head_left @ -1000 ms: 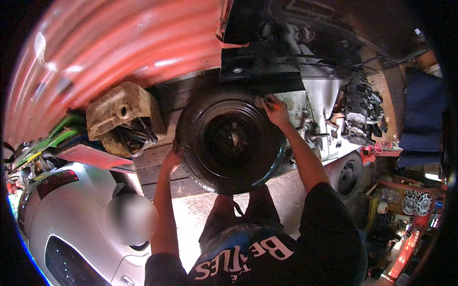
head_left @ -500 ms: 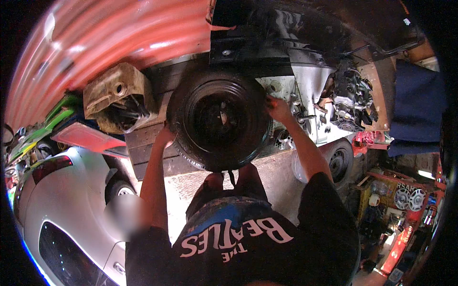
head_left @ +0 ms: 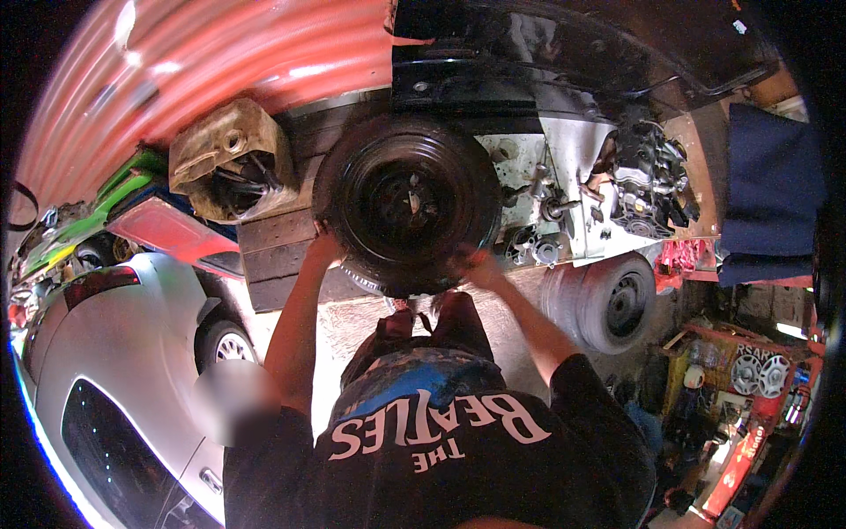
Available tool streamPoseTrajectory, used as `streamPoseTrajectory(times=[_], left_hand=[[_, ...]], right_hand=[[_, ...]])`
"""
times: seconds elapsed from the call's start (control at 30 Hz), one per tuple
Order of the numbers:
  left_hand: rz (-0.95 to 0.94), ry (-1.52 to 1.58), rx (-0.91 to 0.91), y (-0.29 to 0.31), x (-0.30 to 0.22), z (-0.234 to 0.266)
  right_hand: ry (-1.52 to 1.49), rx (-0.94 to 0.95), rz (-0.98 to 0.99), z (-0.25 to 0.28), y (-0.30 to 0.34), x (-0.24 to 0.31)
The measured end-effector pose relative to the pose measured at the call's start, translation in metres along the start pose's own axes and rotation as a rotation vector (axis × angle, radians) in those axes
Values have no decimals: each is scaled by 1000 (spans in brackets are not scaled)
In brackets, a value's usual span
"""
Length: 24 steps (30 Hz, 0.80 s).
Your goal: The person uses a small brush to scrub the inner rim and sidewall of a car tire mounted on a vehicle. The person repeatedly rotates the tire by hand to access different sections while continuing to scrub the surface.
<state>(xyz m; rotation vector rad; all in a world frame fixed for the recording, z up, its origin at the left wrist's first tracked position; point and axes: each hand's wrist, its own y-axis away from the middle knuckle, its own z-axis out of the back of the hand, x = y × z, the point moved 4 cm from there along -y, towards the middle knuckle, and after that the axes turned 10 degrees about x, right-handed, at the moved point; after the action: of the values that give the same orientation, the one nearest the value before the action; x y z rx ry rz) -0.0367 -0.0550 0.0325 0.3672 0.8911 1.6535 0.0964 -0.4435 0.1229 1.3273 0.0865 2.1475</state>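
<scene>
A car wheel, its black tyre on a dark steel rim, lies with its face up at the front of the wooden bench. My left hand grips the tyre's left side, its fingertips partly hidden against the rubber. At the tyre's lower right edge is my right hand, close against the sidewall. Motion blurs its fingers, so their grip is unclear.
Left of the wheel, a cut-open plastic container holds dark parts on the planks. Metal parts and an engine assembly lie to the right. Another wheel stands below them. A silver car is at left.
My right hand has slid from the tyre's right side down to its lower right edge. The left hand stays at the left side, and the wheel sits slightly higher in view.
</scene>
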Motion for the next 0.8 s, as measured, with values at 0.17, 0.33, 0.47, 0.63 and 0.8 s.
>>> streamPoseTrajectory(times=[0.17, 0.33, 0.47, 0.63, 0.8], left_hand=[[4, 172, 131, 64, -55, 23], [103, 40, 148, 52, -26, -19], [118, 185, 136, 38, -42, -41], [189, 108, 106, 55, -33, -46], [61, 33, 115, 59, -85, -25]], right_hand=[[154, -360, -160, 112, 3, -15], [673, -439, -81, 60, 7, 16], [562, -332, 48, -44, 61, 11], [62, -155, 264, -63, 65, 39], [73, -430, 1, 78, 34, -13]])
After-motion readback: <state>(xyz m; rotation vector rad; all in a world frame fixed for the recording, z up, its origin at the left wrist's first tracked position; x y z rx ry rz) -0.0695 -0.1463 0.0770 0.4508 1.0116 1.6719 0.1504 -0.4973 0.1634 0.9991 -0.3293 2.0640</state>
